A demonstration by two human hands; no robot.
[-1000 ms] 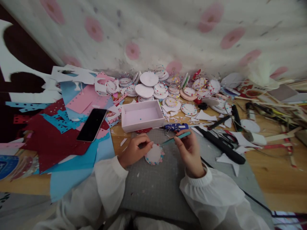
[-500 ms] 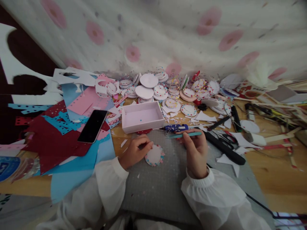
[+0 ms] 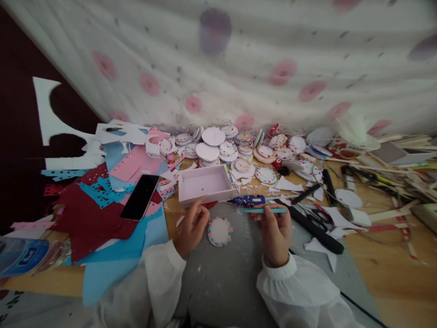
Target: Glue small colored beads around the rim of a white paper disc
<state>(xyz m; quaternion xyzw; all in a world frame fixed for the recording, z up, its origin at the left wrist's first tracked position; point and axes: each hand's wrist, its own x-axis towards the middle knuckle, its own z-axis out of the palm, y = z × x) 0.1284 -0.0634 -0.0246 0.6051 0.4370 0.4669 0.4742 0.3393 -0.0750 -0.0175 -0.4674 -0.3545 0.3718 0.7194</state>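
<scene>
My left hand (image 3: 191,226) reaches toward the near wall of a shallow pink box (image 3: 206,184), fingers partly extended and close to its front edge; nothing shows in them. My right hand (image 3: 275,231) is closed around a thin teal tool (image 3: 262,210) held level. Between the hands a white paper disc with a coloured dotted rim (image 3: 220,231) lies on the grey cutting mat (image 3: 225,273). A blue glue gun (image 3: 250,200) rests just beyond the teal tool.
Several decorated paper discs (image 3: 239,148) pile up by the patterned wall. A black phone (image 3: 139,197) lies on red, blue and pink paper sheets (image 3: 102,214) at left. Black scissors and tools (image 3: 317,223), sticks and scraps crowd the right of the wooden table (image 3: 382,259).
My left hand left the disc and moved up toward the pink box. My right hand raised the teal tool off the disc and turned it level. The camera tilted upward.
</scene>
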